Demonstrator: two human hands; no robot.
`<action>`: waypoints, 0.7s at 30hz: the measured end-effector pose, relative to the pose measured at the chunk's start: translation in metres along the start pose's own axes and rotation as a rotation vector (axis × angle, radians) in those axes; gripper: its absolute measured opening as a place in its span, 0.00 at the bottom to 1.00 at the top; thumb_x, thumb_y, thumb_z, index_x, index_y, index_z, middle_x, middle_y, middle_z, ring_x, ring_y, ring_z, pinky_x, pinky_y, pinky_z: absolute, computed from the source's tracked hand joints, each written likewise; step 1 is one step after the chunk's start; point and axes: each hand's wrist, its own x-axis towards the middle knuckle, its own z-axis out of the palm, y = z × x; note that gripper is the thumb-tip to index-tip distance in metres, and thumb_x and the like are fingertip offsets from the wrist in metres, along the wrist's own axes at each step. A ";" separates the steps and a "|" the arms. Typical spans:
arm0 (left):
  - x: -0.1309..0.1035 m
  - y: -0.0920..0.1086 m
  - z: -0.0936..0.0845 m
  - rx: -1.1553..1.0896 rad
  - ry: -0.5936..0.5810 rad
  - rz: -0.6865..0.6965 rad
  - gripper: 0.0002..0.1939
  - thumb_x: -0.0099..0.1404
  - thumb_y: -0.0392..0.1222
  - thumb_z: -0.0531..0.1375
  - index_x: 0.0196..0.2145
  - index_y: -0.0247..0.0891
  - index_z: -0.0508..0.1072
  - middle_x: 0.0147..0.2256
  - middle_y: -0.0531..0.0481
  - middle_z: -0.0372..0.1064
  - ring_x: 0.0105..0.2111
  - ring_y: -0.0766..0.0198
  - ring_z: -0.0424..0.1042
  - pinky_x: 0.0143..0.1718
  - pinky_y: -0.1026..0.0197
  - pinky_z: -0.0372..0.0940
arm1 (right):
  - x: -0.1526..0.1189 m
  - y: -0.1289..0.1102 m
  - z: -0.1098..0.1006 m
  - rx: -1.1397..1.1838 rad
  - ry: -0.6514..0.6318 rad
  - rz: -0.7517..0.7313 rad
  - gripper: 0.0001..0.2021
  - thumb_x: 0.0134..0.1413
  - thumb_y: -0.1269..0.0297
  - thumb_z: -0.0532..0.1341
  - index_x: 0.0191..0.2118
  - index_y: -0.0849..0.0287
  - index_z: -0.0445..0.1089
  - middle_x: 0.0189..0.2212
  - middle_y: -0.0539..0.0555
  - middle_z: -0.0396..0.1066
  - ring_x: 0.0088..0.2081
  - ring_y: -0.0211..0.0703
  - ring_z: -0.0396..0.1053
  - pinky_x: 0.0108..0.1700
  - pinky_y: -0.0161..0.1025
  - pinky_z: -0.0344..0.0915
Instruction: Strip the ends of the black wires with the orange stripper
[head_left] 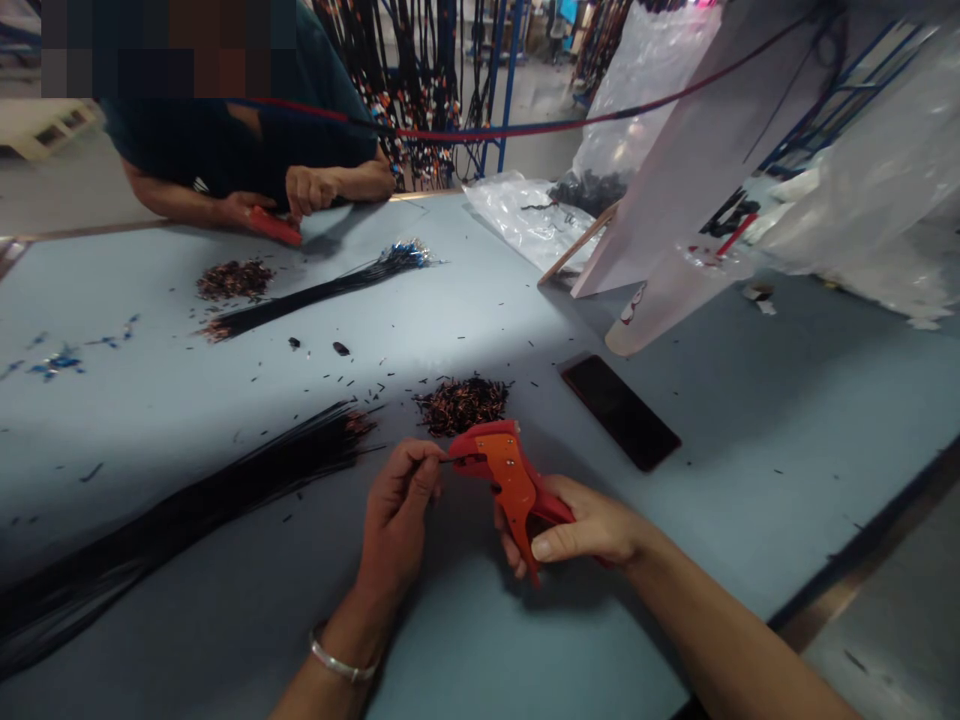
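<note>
phone point(621, 413) lying flat; cup point(649, 300) nearby, red straw point(737, 234) in it; plastic bag point(517, 222); wooden pallet point(56, 130)

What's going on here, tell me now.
A person's right hand grips a stripper, while the left hand holds a thin wire at its mouth. A black bundle lies to the left, and a pile of scraps sits just beyond the stripper. Across the table, a co-worker holds a red tool.

Black wires point(240, 488) bar the left, while room opens right of the phone point(621, 412)
</note>
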 end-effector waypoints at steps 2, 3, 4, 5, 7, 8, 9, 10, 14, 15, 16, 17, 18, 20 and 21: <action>0.000 0.001 0.000 0.036 -0.005 0.007 0.08 0.68 0.45 0.56 0.37 0.41 0.72 0.25 0.55 0.59 0.26 0.68 0.59 0.29 0.65 0.54 | 0.000 0.000 0.000 -0.002 0.001 0.003 0.23 0.44 0.55 0.71 0.42 0.65 0.67 0.30 0.55 0.72 0.30 0.39 0.71 0.29 0.34 0.67; 0.000 0.001 -0.001 0.051 -0.006 0.009 0.08 0.69 0.45 0.56 0.37 0.41 0.72 0.25 0.55 0.59 0.26 0.68 0.59 0.29 0.65 0.54 | 0.000 0.000 0.000 -0.002 0.001 0.004 0.23 0.44 0.55 0.71 0.42 0.65 0.67 0.30 0.55 0.72 0.30 0.39 0.71 0.29 0.34 0.67; 0.000 0.002 -0.001 0.059 -0.006 0.010 0.08 0.69 0.46 0.56 0.37 0.41 0.71 0.25 0.55 0.59 0.26 0.68 0.59 0.29 0.65 0.55 | 0.000 0.000 0.000 -0.003 0.001 0.004 0.23 0.44 0.55 0.71 0.42 0.65 0.67 0.30 0.55 0.72 0.29 0.39 0.71 0.29 0.34 0.67; 0.000 0.002 -0.001 0.059 -0.003 0.011 0.08 0.69 0.46 0.56 0.37 0.41 0.71 0.26 0.55 0.59 0.26 0.68 0.59 0.29 0.65 0.55 | 0.000 0.000 0.000 -0.005 0.001 0.006 0.23 0.44 0.55 0.71 0.42 0.65 0.67 0.30 0.55 0.72 0.29 0.39 0.71 0.29 0.34 0.67; 0.000 0.003 0.000 0.052 0.006 0.008 0.08 0.69 0.46 0.56 0.37 0.41 0.71 0.26 0.55 0.59 0.26 0.68 0.59 0.29 0.65 0.55 | 0.000 -0.001 0.000 -0.008 -0.004 0.009 0.23 0.44 0.55 0.71 0.42 0.65 0.67 0.30 0.55 0.72 0.29 0.39 0.71 0.29 0.34 0.67; 0.000 0.003 0.000 0.049 0.013 0.007 0.08 0.69 0.46 0.56 0.37 0.41 0.71 0.26 0.55 0.59 0.26 0.68 0.59 0.28 0.65 0.55 | 0.000 -0.001 0.000 -0.009 -0.008 0.008 0.23 0.44 0.55 0.71 0.42 0.65 0.67 0.30 0.55 0.72 0.29 0.39 0.71 0.29 0.34 0.67; 0.000 0.004 0.001 0.050 0.019 0.007 0.08 0.68 0.46 0.56 0.37 0.41 0.71 0.26 0.55 0.59 0.26 0.69 0.59 0.28 0.66 0.55 | 0.000 -0.001 0.001 -0.011 -0.011 0.007 0.23 0.44 0.55 0.71 0.42 0.65 0.68 0.30 0.55 0.72 0.29 0.39 0.71 0.29 0.34 0.67; 0.000 0.004 0.002 0.054 0.022 0.009 0.08 0.68 0.46 0.56 0.37 0.40 0.71 0.25 0.55 0.59 0.26 0.69 0.59 0.27 0.66 0.55 | 0.000 0.000 0.001 -0.014 -0.012 0.005 0.23 0.45 0.55 0.70 0.42 0.65 0.68 0.30 0.54 0.72 0.29 0.38 0.71 0.29 0.34 0.67; 0.001 0.005 0.003 0.083 0.013 0.015 0.09 0.68 0.47 0.56 0.36 0.40 0.71 0.24 0.56 0.59 0.25 0.68 0.59 0.27 0.66 0.55 | 0.001 0.001 0.001 -0.031 -0.012 -0.006 0.23 0.46 0.53 0.70 0.41 0.64 0.67 0.30 0.54 0.71 0.29 0.38 0.70 0.29 0.33 0.67; 0.001 0.005 0.003 0.085 0.011 0.013 0.09 0.68 0.47 0.57 0.36 0.39 0.71 0.24 0.56 0.59 0.24 0.68 0.58 0.27 0.66 0.55 | 0.001 0.001 0.001 -0.037 -0.011 -0.010 0.23 0.46 0.53 0.70 0.41 0.64 0.67 0.29 0.54 0.71 0.29 0.38 0.70 0.28 0.33 0.67; 0.001 0.006 0.003 0.086 0.011 0.010 0.09 0.68 0.47 0.57 0.36 0.39 0.71 0.24 0.56 0.59 0.24 0.68 0.59 0.26 0.66 0.55 | 0.001 0.001 0.002 -0.044 -0.008 -0.015 0.23 0.46 0.52 0.69 0.41 0.64 0.67 0.29 0.53 0.70 0.28 0.37 0.70 0.28 0.33 0.67; 0.001 0.006 0.003 0.086 0.013 0.009 0.10 0.67 0.47 0.57 0.36 0.39 0.71 0.24 0.55 0.59 0.24 0.68 0.59 0.26 0.66 0.55 | 0.001 0.001 0.002 -0.054 -0.001 -0.020 0.22 0.47 0.52 0.69 0.41 0.64 0.67 0.29 0.53 0.70 0.28 0.37 0.69 0.28 0.33 0.67; 0.001 0.006 0.003 0.087 0.014 0.007 0.09 0.67 0.47 0.57 0.36 0.39 0.71 0.24 0.55 0.59 0.24 0.68 0.59 0.26 0.66 0.55 | 0.001 0.001 0.002 -0.062 0.009 -0.023 0.22 0.47 0.52 0.69 0.40 0.64 0.67 0.28 0.53 0.70 0.28 0.37 0.69 0.28 0.33 0.67; 0.000 0.007 0.003 0.089 0.011 0.007 0.09 0.67 0.47 0.57 0.36 0.39 0.71 0.24 0.55 0.59 0.24 0.69 0.59 0.26 0.66 0.55 | 0.001 0.000 0.003 -0.070 0.032 -0.018 0.22 0.48 0.51 0.68 0.40 0.64 0.67 0.28 0.53 0.70 0.26 0.36 0.68 0.28 0.33 0.67; 0.000 0.007 0.003 0.092 0.008 0.006 0.09 0.67 0.46 0.57 0.36 0.39 0.71 0.24 0.55 0.59 0.24 0.69 0.59 0.26 0.66 0.55 | 0.001 -0.001 0.003 -0.071 0.040 -0.008 0.22 0.47 0.51 0.68 0.39 0.65 0.68 0.28 0.52 0.70 0.26 0.36 0.67 0.27 0.33 0.67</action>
